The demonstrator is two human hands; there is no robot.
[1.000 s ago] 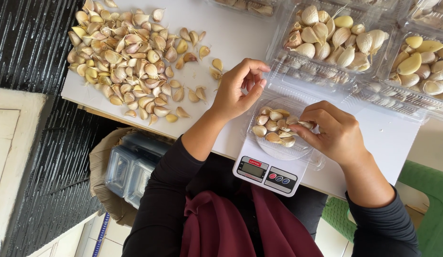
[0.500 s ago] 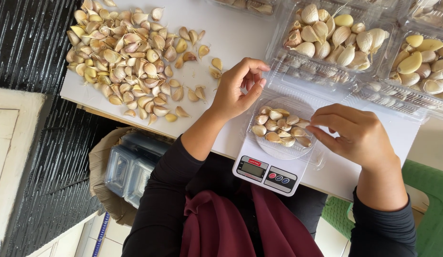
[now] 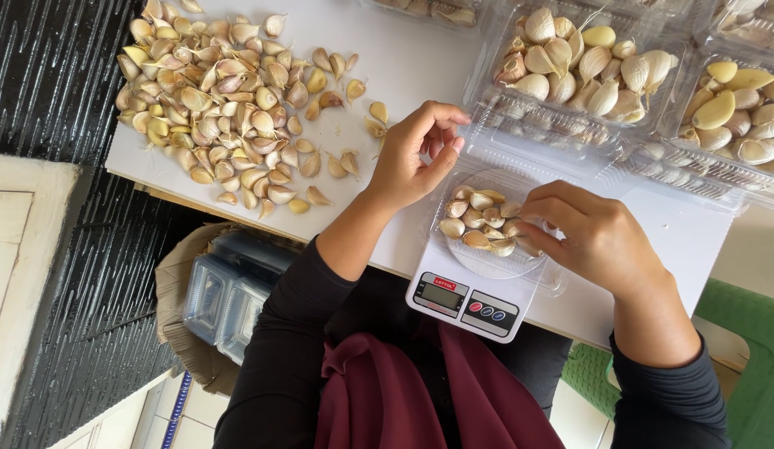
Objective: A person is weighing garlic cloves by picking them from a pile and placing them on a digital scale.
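- Cream and tan garlic cloves, heaped on a white table.
- White kitchen scale with grey display (one red button, two blue).
- Clear plastic tray.
- Black sleeves, maroon cloth.
- Green chair.

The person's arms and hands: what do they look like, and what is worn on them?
Both hands, the left hand and the right hand, are bare: no gloves, and no rings or watch that I can see. Both arms wear long dark sleeves, close-fitting and plain, without markings. The left sleeve is pushed up the forearm; the right one ends just above the wrist.
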